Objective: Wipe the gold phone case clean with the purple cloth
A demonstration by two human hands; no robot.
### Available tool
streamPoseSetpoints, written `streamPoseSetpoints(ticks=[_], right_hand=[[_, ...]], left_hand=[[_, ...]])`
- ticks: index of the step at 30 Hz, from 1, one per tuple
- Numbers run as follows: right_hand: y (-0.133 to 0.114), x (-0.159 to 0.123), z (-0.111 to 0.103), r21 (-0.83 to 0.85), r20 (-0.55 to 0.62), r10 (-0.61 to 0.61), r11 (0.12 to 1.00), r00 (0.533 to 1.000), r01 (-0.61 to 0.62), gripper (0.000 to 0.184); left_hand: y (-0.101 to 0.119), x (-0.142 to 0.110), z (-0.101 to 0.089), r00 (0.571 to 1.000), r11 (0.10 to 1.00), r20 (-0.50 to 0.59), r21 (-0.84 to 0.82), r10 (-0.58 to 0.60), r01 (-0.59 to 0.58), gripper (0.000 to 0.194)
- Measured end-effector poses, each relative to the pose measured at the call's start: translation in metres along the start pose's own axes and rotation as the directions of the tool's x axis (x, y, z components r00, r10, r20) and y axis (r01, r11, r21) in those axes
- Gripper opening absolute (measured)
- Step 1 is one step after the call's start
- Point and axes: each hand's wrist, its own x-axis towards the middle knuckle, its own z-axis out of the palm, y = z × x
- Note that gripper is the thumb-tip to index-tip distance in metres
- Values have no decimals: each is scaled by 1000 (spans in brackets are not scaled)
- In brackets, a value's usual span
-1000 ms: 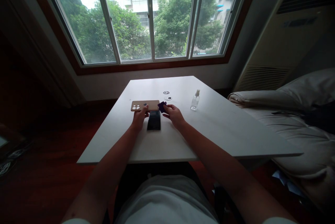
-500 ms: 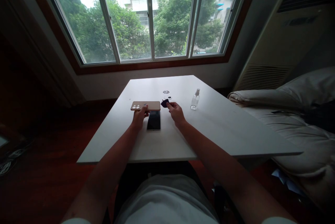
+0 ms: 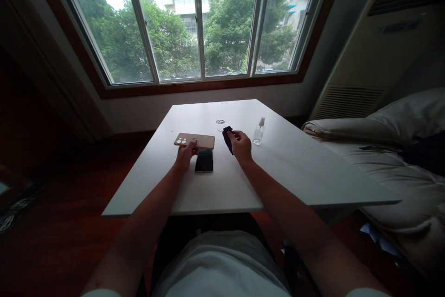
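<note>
My left hand (image 3: 185, 154) is closed on a tan phone case (image 3: 206, 142), raised over the table with its camera cutouts toward the left. Below it a phone (image 3: 204, 164) lies on the tabletop, screen dark, its far end hidden behind the case. To the right, my right hand (image 3: 242, 146) pinches a small dark cloth (image 3: 227, 138), which hangs down beside the fingers. Case and cloth are apart. Beyond the cloth lies a small round dark-and-white item (image 3: 220, 122), and a thin pale ring (image 3: 220, 129) partly shows near it.
A transparent spray bottle (image 3: 258, 133) stands upright right of my right hand. The white table (image 3: 288, 176) carries all of this, its near edge just before my body. A bed with pale bedding (image 3: 344, 162) is at the right, and a window (image 3: 201, 79) lies beyond the table.
My right hand has moved slightly right and turned, and the cloth now hangs longer and farther from the case. The case has tilted, its right end lower.
</note>
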Motion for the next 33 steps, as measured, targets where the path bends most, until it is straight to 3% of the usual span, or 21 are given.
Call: streamPoseSetpoints(ticks=[5, 9, 13, 18, 20, 23, 26, 30, 33], right_hand=[[10, 2, 3, 75, 61, 175, 981, 983, -179, 40], [5, 1, 8, 271, 126, 245, 924, 961, -271, 34], [-14, -9, 11, 421, 300, 93, 880, 949, -219, 38], [-36, -27, 8, 420, 559, -90, 888, 824, -188, 34], [-38, -30, 8, 382, 579, -100, 910, 809, -162, 35], [-32, -29, 11, 353, 514, -106, 931, 851, -97, 42], [-21, -25, 15, 327, 470, -77, 941, 880, -92, 35], [-6, -23, 20, 266, 571, -22, 951, 821, -160, 56], [1, -22, 22, 257, 593, -18, 952, 805, -168, 59]], left_hand=[[-1, -3, 1, 993, 1000, 115, -17, -4, 6, 36], [-3, -7, 4, 984, 1000, 180, 15, -17, 15, 34], [-4, -9, 6, 973, 996, 227, 90, -31, 10, 34], [-3, -9, 7, 971, 991, 239, 132, -1, -32, 36], [-2, -9, 7, 971, 988, 239, 149, -3, -34, 36], [-1, -11, 8, 971, 986, 241, 163, -1, -40, 36], [-1, -12, 9, 965, 985, 264, 167, 7, -53, 37], [-4, -13, 7, 956, 973, 293, 214, 16, -82, 37], [-5, -12, 5, 949, 965, 313, 236, 33, -111, 37]])
